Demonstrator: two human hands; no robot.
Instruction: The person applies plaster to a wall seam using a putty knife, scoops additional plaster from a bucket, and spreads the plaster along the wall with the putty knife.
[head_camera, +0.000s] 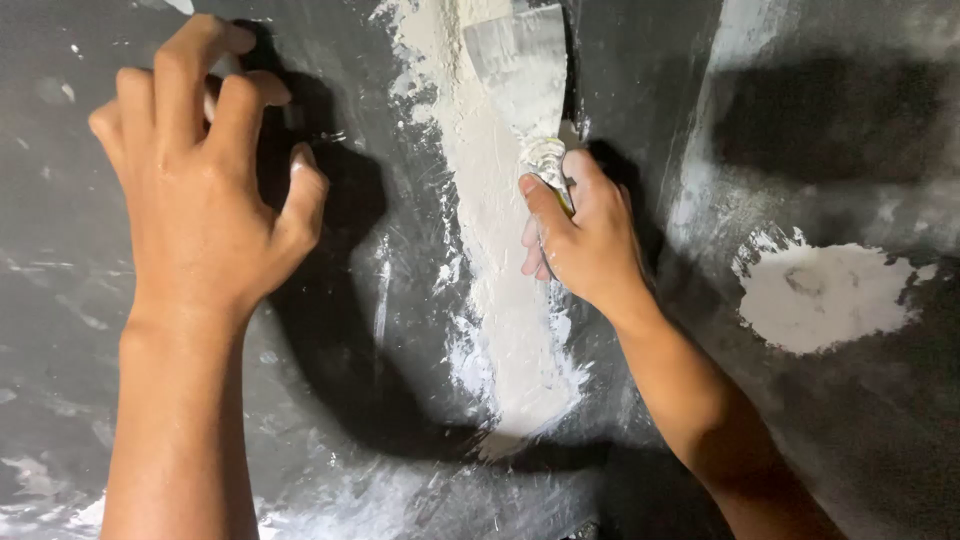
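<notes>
- Dark grey wall (90, 400) fills the view, smeared with white filler.
- 1 long vertical filler streak (495, 250) runs down the centre; 1 round filler patch (825, 295) sits well apart at right.
- Right hand (590, 240) wrapped tight around handle of putty knife (525, 80), fingers fully curled.
- Knife blade points up, flat on the wall at top of the streak, coated in filler.
- Left hand (205, 190) holds nothing, fingers bent and spread, fingertips pressed against the wall at upper left.
- Hard shadows of both hands fall on the wall.
</notes>
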